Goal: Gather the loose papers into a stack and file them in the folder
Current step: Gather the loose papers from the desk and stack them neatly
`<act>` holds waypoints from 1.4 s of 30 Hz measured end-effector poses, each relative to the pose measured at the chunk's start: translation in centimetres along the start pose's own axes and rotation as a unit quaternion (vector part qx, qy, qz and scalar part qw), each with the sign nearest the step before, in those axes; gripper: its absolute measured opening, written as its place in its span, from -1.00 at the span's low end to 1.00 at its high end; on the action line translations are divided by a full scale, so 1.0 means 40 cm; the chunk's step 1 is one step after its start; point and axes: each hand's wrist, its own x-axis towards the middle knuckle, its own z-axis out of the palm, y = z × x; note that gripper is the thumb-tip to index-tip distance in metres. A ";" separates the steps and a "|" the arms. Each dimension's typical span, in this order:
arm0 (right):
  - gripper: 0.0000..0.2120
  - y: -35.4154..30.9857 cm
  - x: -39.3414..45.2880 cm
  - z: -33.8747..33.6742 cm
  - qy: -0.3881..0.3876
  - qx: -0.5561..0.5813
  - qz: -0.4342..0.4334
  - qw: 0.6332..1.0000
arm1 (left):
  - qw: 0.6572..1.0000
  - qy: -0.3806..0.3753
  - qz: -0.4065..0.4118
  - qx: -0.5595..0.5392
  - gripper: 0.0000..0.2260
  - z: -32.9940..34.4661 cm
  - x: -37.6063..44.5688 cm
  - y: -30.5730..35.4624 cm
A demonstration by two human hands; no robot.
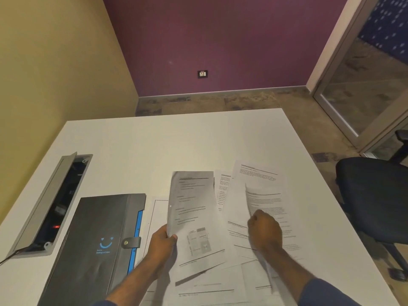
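On the white table (154, 140), left hand (162, 242) pinching a printed sheet (191, 202) raised, right hand (263, 228) gripping another page (265, 202) among loose papers (220, 281), closed dark folder (97, 246) left.

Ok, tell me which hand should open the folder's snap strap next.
Left, probably. The left hand sits right beside the folder and its snap strap, though it grips a sheet. The right hand is farther off, lifting another page.
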 end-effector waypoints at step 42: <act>-0.80 -0.137 -0.028 -0.133 -0.121 0.570 -0.109 0.806 | 0.966 -0.093 0.224 -0.092 -0.73 -0.033 -0.081 0.153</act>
